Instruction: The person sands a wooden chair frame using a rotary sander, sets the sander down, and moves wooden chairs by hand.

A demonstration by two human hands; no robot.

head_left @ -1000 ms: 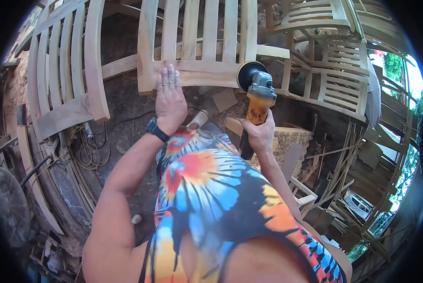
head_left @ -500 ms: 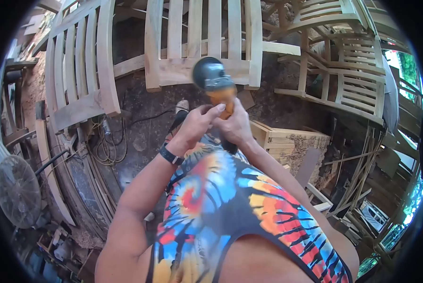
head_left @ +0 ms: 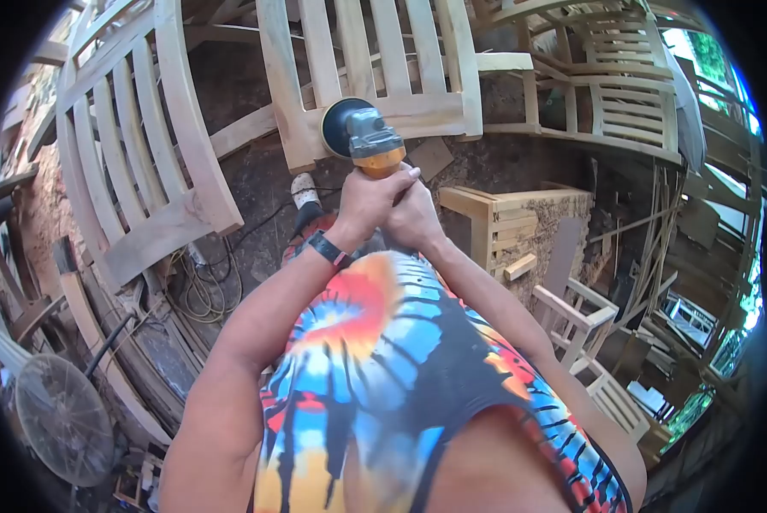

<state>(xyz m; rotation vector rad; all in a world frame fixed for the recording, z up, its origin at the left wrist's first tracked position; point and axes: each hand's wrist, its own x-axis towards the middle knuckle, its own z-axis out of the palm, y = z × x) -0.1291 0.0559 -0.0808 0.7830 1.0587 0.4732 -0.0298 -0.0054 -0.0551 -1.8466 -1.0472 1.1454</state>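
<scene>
Apparently, a slatted frame [head_left: 430, 117] is being sanded | sander [head_left: 373, 137] gripped by left hand [head_left: 364, 203] and right hand [head_left: 415, 218] — both wrapped round it | level, steady pressure seems called for

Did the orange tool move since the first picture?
Yes. The orange tool went left: from the bottom right corner of the slatted wooden frame to near its bottom left corner.

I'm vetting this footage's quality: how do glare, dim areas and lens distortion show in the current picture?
Head view: the daylight opening at far right is blown out; head view: the floor is dim; head view: a dark rim surrounds the image, with apparent wide-angle bending near it; head view: the power tool looks fairly clear.
</scene>
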